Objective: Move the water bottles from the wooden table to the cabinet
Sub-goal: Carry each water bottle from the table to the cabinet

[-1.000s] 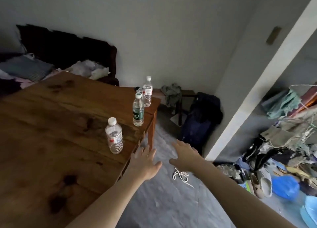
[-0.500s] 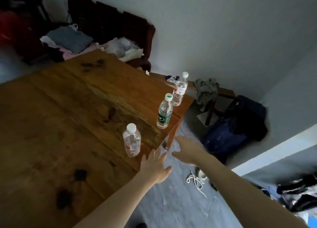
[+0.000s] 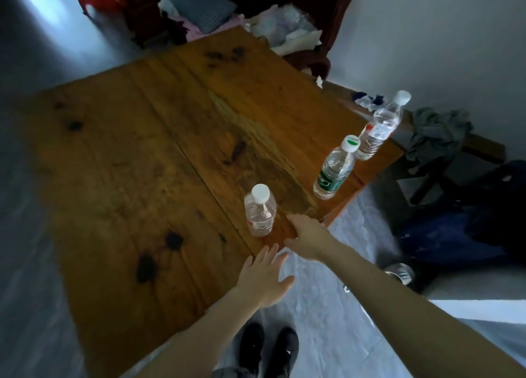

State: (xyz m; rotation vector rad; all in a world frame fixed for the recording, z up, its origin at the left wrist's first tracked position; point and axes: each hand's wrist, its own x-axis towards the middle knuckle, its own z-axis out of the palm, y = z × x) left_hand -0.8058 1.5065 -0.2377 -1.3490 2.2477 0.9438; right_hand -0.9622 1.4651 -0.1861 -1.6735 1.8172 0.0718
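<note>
head view: three upright water bottles [image 3: 260, 211]

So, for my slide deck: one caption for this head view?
Two open hands, right ahead of left, reach toward the nearest of three clear plastic water bottles on a wooden table.

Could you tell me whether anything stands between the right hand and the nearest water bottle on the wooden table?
Nothing visible does. The right hand is open over the wooden table's edge, just right of the nearest water bottle, with only bare tabletop between them. The cabinet is not in view.
</note>
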